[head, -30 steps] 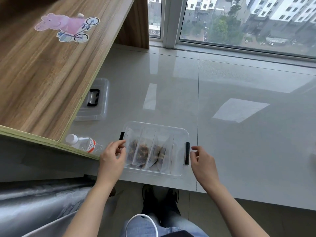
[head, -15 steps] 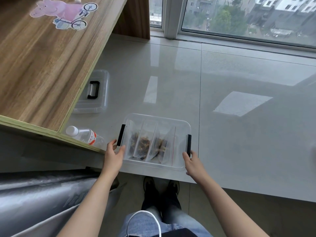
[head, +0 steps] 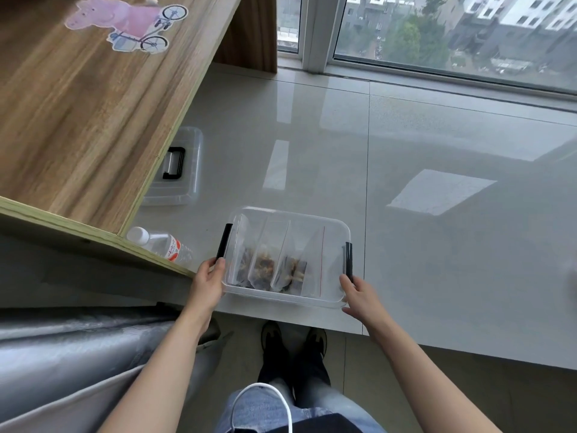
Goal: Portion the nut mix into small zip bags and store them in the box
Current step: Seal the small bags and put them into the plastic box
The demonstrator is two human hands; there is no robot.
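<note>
Clear plastic box (head: 338, 232) holding zip bags of nut mix (head: 265, 267): you're gripping near corners, left hand (head: 207, 282) and right hand (head: 359, 296) clamping opposite ends by black latches (head: 224, 242).

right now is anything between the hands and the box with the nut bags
Nothing visible. The left hand already touches the left end of the box beside its black clip, and the right hand holds the near right corner. The lid lies apart, partly under the wooden desk.

Water bottle (head: 162, 247) lying under wooden desk (head: 78, 120), cartoon pig sticker (head: 125, 21) on desktop, window (head: 437, 32) beyond.
</note>
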